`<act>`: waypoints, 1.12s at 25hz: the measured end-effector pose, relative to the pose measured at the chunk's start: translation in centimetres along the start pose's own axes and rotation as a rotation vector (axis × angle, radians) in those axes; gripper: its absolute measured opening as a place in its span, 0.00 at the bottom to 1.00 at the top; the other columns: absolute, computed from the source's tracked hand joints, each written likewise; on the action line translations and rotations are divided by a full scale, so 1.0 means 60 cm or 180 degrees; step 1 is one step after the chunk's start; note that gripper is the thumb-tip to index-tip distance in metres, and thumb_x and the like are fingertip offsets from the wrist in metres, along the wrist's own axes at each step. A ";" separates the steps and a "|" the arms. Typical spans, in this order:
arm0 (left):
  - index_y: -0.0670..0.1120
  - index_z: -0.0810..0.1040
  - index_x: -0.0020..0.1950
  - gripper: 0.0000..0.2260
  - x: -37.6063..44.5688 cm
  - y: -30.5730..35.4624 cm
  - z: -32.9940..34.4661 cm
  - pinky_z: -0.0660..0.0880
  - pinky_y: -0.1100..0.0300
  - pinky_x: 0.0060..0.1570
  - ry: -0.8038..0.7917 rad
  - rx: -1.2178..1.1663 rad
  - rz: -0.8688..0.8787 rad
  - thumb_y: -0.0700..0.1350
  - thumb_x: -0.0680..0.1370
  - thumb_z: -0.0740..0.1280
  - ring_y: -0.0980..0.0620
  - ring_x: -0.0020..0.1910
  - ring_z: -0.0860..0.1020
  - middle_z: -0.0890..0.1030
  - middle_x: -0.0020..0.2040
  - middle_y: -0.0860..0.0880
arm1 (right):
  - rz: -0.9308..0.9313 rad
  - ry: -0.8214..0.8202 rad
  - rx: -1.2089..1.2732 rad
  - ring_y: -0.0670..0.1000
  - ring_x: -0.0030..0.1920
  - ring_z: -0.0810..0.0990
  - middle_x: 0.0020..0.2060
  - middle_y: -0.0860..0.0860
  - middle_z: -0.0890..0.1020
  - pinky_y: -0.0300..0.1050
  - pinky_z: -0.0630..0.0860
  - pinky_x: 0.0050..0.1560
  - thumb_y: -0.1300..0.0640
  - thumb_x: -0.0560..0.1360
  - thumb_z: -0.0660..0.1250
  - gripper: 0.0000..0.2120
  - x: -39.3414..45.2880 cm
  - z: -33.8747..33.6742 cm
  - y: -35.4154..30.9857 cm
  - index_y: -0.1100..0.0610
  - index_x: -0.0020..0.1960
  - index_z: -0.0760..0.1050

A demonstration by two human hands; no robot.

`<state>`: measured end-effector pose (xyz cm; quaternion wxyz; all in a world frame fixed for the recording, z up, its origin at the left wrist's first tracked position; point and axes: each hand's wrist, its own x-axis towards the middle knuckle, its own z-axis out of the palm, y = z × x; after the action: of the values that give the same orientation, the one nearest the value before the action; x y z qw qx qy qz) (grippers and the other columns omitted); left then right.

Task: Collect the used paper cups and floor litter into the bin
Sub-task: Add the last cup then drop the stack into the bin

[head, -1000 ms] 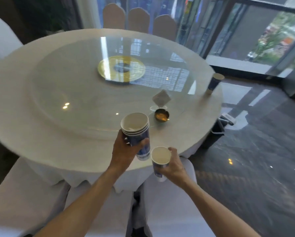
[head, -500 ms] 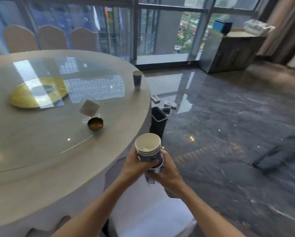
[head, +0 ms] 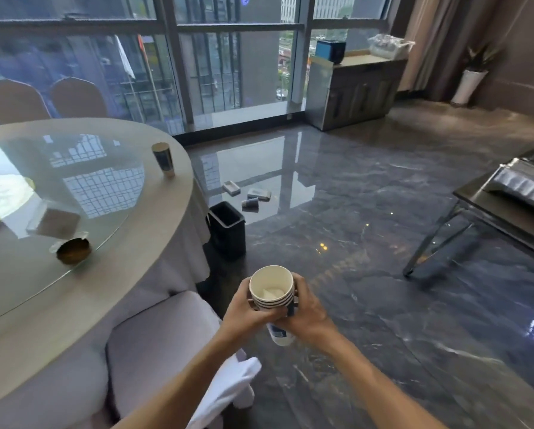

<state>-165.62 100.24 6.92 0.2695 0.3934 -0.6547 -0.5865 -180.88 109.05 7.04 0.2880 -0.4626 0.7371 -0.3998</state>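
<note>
paper cup stack [head: 272,294] clamped between left hand [head: 247,308], right hand [head: 306,311]; tissue inside.

Table [head: 154,252]: round, cloth-draped, topped by a glass turntable [head: 74,193].
Ashtray [head: 73,249]: dark, set at the turntable's edge.
Chair [head: 154,329]: white-covered, drawn beside the table.
Cabinet [head: 358,91]: placed by the window, a blue box [head: 330,50] on top.
Plant pot [head: 469,86]: white, in the far corner.

cup stack [head: 271,295]: matt paper, white inside
counter [head: 154,212]: glossy glass top [head: 74,193], matt cloth skirt
floor [head: 367,212]: polished dark marble-look stone, mirror glossy
bin [head: 228,233]: black plastic, dull
chair cover [head: 154,332]: smooth pale cloth
</note>
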 end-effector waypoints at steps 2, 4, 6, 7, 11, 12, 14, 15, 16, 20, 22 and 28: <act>0.45 0.76 0.67 0.33 0.011 0.010 0.052 0.80 0.66 0.50 -0.0041 0.0004 -0.0051 0.33 0.66 0.84 0.57 0.55 0.85 0.86 0.58 0.49 | 0.0131 -0.0038 -0.0004 0.48 0.63 0.80 0.62 0.43 0.79 0.51 0.79 0.62 0.43 0.59 0.82 0.42 0.001 -0.049 0.026 0.36 0.68 0.66; 0.45 0.76 0.67 0.33 0.034 0.013 0.091 0.79 0.67 0.48 -0.0073 -0.0003 -0.0093 0.32 0.66 0.84 0.61 0.52 0.85 0.86 0.57 0.49 | 0.0220 -0.0044 0.0045 0.49 0.62 0.81 0.63 0.43 0.80 0.54 0.80 0.61 0.39 0.58 0.81 0.47 0.015 -0.083 0.056 0.38 0.73 0.65; 0.45 0.75 0.67 0.33 0.063 0.016 0.119 0.79 0.69 0.47 -0.0116 -0.0006 -0.0154 0.33 0.66 0.83 0.65 0.50 0.84 0.85 0.56 0.50 | 0.0294 -0.0012 0.0095 0.47 0.58 0.83 0.59 0.40 0.82 0.50 0.81 0.58 0.39 0.57 0.80 0.45 0.034 -0.103 0.078 0.40 0.70 0.67; 0.45 0.76 0.67 0.33 0.078 0.017 0.129 0.79 0.70 0.47 -0.0138 -0.0002 -0.0182 0.33 0.66 0.83 0.67 0.49 0.83 0.85 0.56 0.51 | 0.0350 -0.0018 0.0117 0.47 0.57 0.83 0.57 0.40 0.82 0.47 0.81 0.55 0.40 0.57 0.80 0.43 0.046 -0.110 0.085 0.40 0.69 0.69; 0.47 0.77 0.66 0.29 0.180 -0.010 0.175 0.77 0.72 0.47 -0.0103 -0.0011 -0.0398 0.38 0.69 0.83 0.70 0.47 0.82 0.85 0.56 0.52 | 0.0537 -0.0097 0.0270 0.43 0.55 0.83 0.56 0.42 0.83 0.33 0.77 0.47 0.48 0.61 0.83 0.37 0.127 -0.135 0.129 0.41 0.66 0.70; 0.48 0.77 0.66 0.27 0.216 -0.020 0.189 0.77 0.72 0.46 -0.0094 -0.0039 -0.0481 0.41 0.70 0.83 0.71 0.46 0.82 0.85 0.56 0.52 | 0.0638 -0.0114 0.0334 0.40 0.54 0.82 0.55 0.41 0.83 0.28 0.76 0.44 0.52 0.63 0.84 0.36 0.158 -0.146 0.144 0.41 0.65 0.70; 0.47 0.78 0.65 0.24 0.294 -0.038 0.218 0.77 0.73 0.44 -0.0049 -0.0193 -0.0649 0.45 0.71 0.82 0.72 0.43 0.82 0.85 0.55 0.52 | 0.0845 -0.0102 0.0486 0.38 0.51 0.83 0.54 0.43 0.84 0.28 0.76 0.42 0.55 0.62 0.85 0.35 0.225 -0.164 0.179 0.42 0.62 0.72; 0.45 0.79 0.64 0.23 0.343 -0.047 0.233 0.77 0.73 0.43 -0.0014 -0.0266 -0.0733 0.44 0.72 0.81 0.72 0.42 0.83 0.85 0.54 0.52 | 0.0988 -0.0110 0.0556 0.39 0.49 0.84 0.54 0.44 0.85 0.31 0.78 0.42 0.55 0.60 0.85 0.35 0.268 -0.175 0.201 0.42 0.61 0.73; 0.45 0.79 0.62 0.21 0.382 -0.052 0.246 0.77 0.73 0.42 -0.0060 -0.0307 -0.0807 0.44 0.72 0.81 0.72 0.41 0.83 0.85 0.52 0.53 | 0.1126 -0.0151 0.0607 0.40 0.48 0.86 0.53 0.46 0.86 0.35 0.81 0.44 0.53 0.57 0.85 0.35 0.304 -0.188 0.217 0.43 0.60 0.73; 0.46 0.80 0.59 0.19 0.495 -0.040 0.267 0.77 0.70 0.44 -0.0174 -0.0393 -0.1010 0.47 0.72 0.81 0.67 0.43 0.84 0.86 0.51 0.52 | 0.1361 -0.0337 0.0555 0.42 0.46 0.87 0.52 0.48 0.87 0.39 0.82 0.44 0.60 0.59 0.84 0.32 0.428 -0.235 0.250 0.47 0.59 0.74; 0.47 0.80 0.60 0.22 0.564 -0.019 0.259 0.77 0.70 0.46 -0.0089 -0.0434 -0.0981 0.54 0.70 0.81 0.63 0.48 0.85 0.86 0.53 0.52 | 0.1274 -0.0457 0.0565 0.44 0.47 0.86 0.53 0.52 0.86 0.38 0.82 0.42 0.67 0.64 0.82 0.30 0.512 -0.253 0.241 0.49 0.59 0.74; 0.47 0.80 0.62 0.22 0.734 0.019 0.197 0.79 0.69 0.46 0.0609 -0.0458 -0.1056 0.55 0.73 0.79 0.60 0.53 0.84 0.86 0.53 0.54 | 0.1057 -0.0785 0.0667 0.49 0.50 0.87 0.52 0.54 0.87 0.41 0.82 0.44 0.62 0.62 0.83 0.29 0.733 -0.229 0.212 0.51 0.57 0.75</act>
<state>-199.50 70.20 1.31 0.2576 0.5296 -0.5087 -0.6281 -215.43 76.59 0.80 0.4842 -0.3479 0.7168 -0.3616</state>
